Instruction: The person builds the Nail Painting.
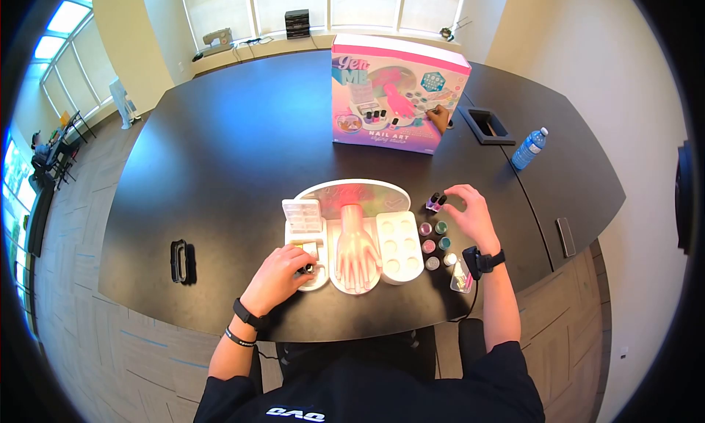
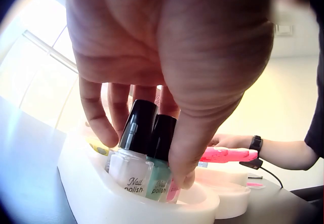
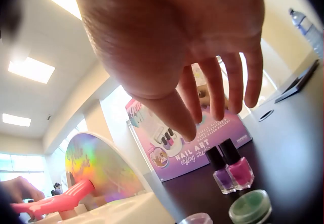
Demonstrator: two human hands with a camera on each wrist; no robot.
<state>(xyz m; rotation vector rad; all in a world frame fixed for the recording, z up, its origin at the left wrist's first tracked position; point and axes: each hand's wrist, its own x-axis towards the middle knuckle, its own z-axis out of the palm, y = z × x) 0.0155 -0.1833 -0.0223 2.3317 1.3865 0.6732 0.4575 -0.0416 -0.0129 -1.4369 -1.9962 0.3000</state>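
Note:
My left hand (image 1: 276,276) reaches down into the left tray (image 2: 96,198) of the white nail art stand. Its thumb and fingers close around black-capped nail polish bottles there: a white bottle (image 2: 129,172), a mint green bottle (image 2: 159,181) and a pink bottle (image 2: 173,191), which the thumb partly covers. Over the table to the right, my right hand (image 1: 474,216) has loosely bent, parted fingers holding nothing. Below its fingertips stand a purple bottle (image 3: 223,179) and a magenta bottle (image 3: 240,172), side by side. The pink model hand (image 1: 355,248) lies mid-stand.
Several small glitter pots (image 1: 429,245) sit right of the white six-well tray (image 1: 400,251), near a small clear box (image 1: 461,277). Behind stands the nail art box (image 1: 396,92). A water bottle (image 1: 529,150) is at the right, a black frame-like object (image 1: 179,261) at the left.

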